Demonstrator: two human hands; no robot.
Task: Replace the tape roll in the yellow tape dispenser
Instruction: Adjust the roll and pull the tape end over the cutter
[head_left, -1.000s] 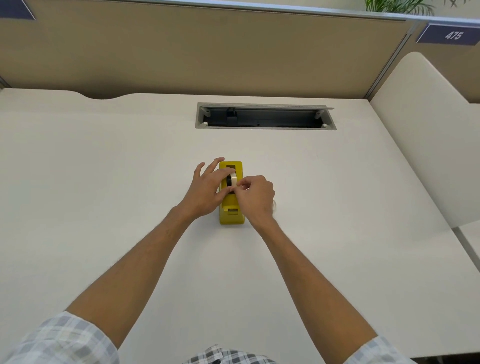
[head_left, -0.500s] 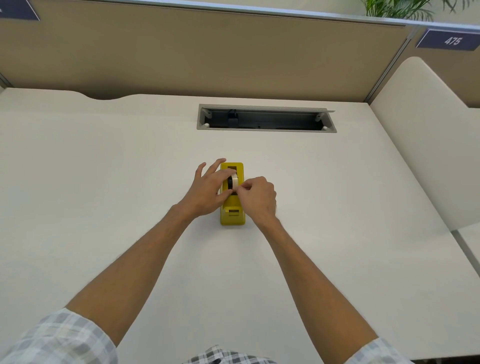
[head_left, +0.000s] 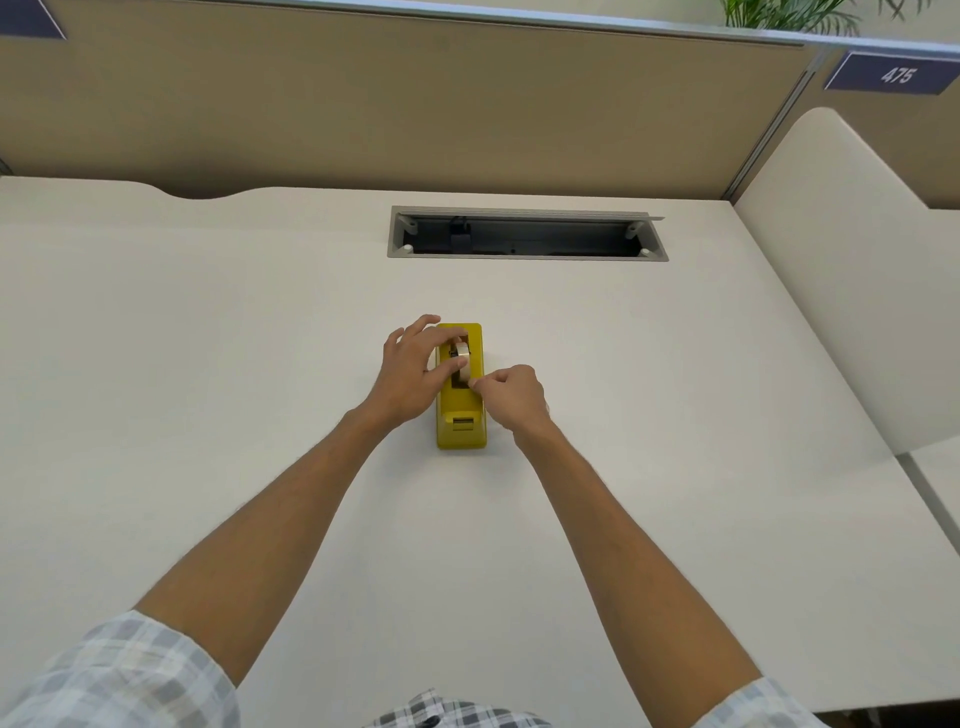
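Right hand (head_left: 511, 397) drawn back pinching tape end, left hand (head_left: 415, 371) gripping pale tape roll (head_left: 462, 358), yellow tape dispenser (head_left: 461, 410)

L hand (head_left: 410, 371) fingers spread, thumb pressed fwd; R hand (head_left: 511, 395) pinched at fingertips, both arms extended.

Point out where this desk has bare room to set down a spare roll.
The desk is bare left of the left hand, and right of the right hand up to the side panel. The strip between the dispenser and cable slot is free too. It is crowded only around the tape roll.
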